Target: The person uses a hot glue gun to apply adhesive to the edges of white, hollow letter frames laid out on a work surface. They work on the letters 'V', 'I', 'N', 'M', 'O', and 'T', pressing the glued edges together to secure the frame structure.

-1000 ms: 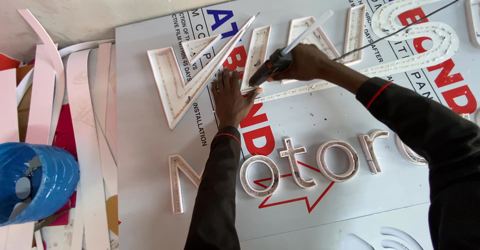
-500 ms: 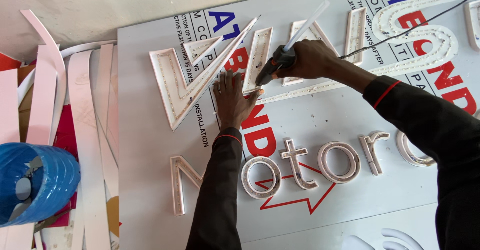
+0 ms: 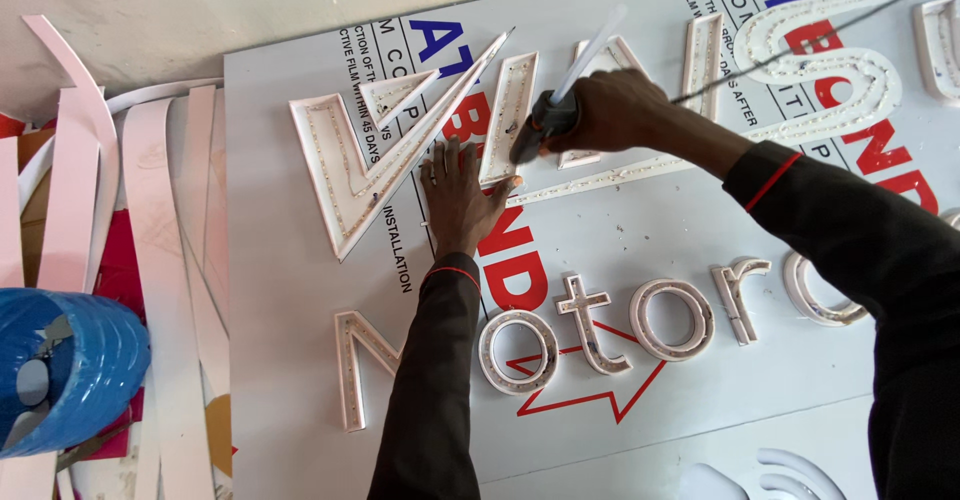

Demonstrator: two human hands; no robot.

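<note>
My left hand (image 3: 462, 198) lies flat, fingers spread, on a grey composite panel (image 3: 300, 360), pressing beside a narrow upright white channel letter (image 3: 510, 115) fitted with small lights. My right hand (image 3: 612, 110) grips a glue gun (image 3: 548, 120) whose dark nozzle points down at that letter's lower end; a white glue stick (image 3: 592, 52) juts from its back. A large V-shaped channel letter (image 3: 345, 175) lies left of my left hand. Both arms wear dark sleeves.
Smaller white letters (image 3: 590, 325) form a row lower on the panel. More large letters (image 3: 830, 70) run to the right, with a thin dark cable (image 3: 860, 15) crossing them. White plastic strips (image 3: 150, 260) pile at the left beside a blue roll (image 3: 65, 370).
My right hand and the glue gun have shifted slightly, with the nozzle now lower at the narrow letter. My left hand has stayed pressed on the panel.
</note>
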